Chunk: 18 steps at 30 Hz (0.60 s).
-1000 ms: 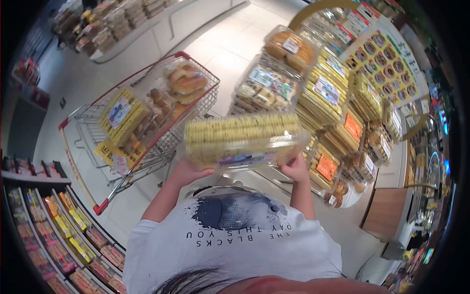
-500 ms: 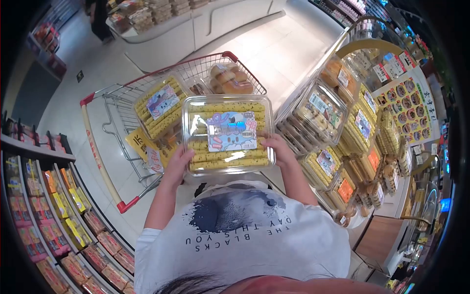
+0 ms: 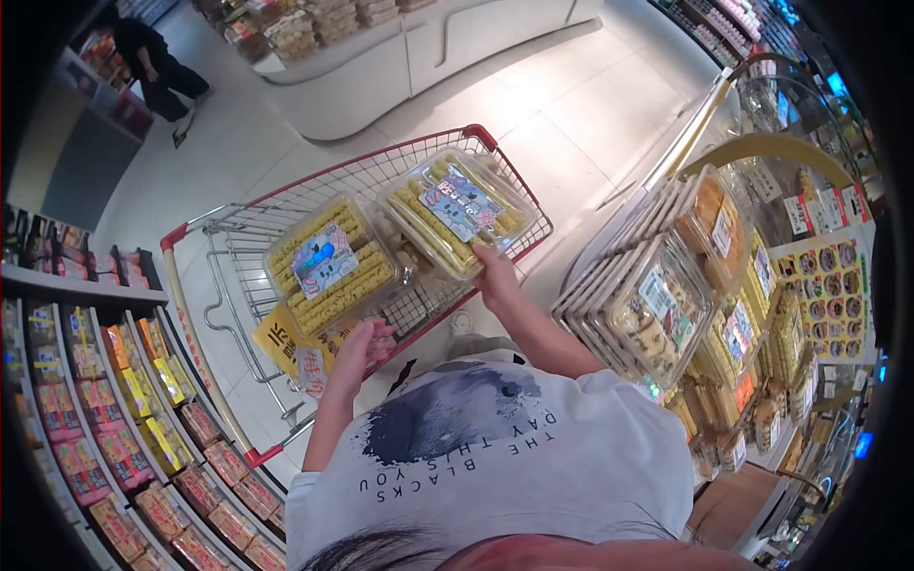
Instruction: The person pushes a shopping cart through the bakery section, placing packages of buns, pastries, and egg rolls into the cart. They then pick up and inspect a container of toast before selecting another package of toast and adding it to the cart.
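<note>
A clear plastic box of speckled yellow egg rolls (image 3: 433, 224), with a blue and pink label, lies tilted over the right part of the shopping cart (image 3: 333, 176). My right hand (image 3: 495, 278) grips its near edge, thumb on the lid. Beside it in the cart rests a similar box of egg rolls (image 3: 347, 285). My left hand (image 3: 365, 344) is empty, its fingers loosely bent and apart, near the cart's front rim. A yellow bag (image 3: 278, 338) with printed lettering sits at the cart's left. The packs under the held box are mostly hidden.
On the right, a display holds stacked clear boxes of pastries (image 3: 657, 305) and more egg rolls. Shelves of packaged snacks (image 3: 124, 409) curve along the left. A white counter (image 3: 352, 86) stands behind the cart. A person in dark clothes (image 3: 157, 67) is at the back left.
The held box has moved from in front of my chest into the cart's right part, covering the bread pack there. My left hand has let go of it. A person has come into view.
</note>
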Motion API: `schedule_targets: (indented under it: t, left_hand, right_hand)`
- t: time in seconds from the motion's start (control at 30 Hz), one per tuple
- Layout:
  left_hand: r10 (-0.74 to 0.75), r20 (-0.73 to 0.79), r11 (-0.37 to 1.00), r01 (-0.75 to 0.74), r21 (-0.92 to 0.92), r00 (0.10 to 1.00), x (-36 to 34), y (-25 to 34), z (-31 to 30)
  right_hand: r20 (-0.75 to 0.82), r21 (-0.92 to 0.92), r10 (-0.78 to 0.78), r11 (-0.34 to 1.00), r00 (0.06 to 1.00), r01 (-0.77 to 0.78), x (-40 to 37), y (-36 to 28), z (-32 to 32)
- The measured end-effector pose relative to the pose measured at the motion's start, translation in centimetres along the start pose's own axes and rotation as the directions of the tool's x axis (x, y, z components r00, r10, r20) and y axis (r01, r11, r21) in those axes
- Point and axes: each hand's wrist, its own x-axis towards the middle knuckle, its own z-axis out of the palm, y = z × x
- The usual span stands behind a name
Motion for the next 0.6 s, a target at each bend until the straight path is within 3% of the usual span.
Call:
schedule_targets:
  t: [0.07, 0.17, 0.2, 0.3, 0.5, 0.6]
  left_hand:
    - [-0.012, -0.043, 1.0, 0.012, 0.01, 0.999, 0.1, 0.4, 0.5]
    - [-0.012, -0.091, 1.0, 0.013, 0.018, 0.996, 0.7, -0.4, 0.4]
    - [-0.009, -0.104, 1.0, 0.011, 0.021, 0.995, 0.8, -0.7, 0.2]
    - [-0.03, -0.116, 0.997, 0.038, 0.067, 0.993, 0.3, -0.6, 0.6]
    - [0.018, -0.088, 0.989, -0.005, 0.151, 0.996, -1.1, -1.5, -0.4]
    - [0.173, -0.107, 0.956, -0.141, 0.259, 0.979, -2.7, -1.8, -1.9]
  right_hand:
    - [-0.066, -0.123, -0.083, 0.99, 0.994, 0.074, -0.5, 0.0, 2.4]
    - [0.034, -0.311, -0.125, 0.942, 0.992, 0.129, 2.8, 4.0, 1.3]
    - [0.005, -0.457, -0.162, 0.877, 0.987, 0.146, 3.5, 5.3, 1.1]
    - [-0.03, -0.64, 0.135, 0.759, 0.99, -0.123, 4.1, 7.5, 0.0]
    - [0.143, -0.685, 0.239, 0.724, 0.96, -0.078, 2.5, 6.2, -1.5]
    - [0.107, -0.539, 0.162, 0.839, 0.981, -0.08, -1.0, 3.6, -1.4]
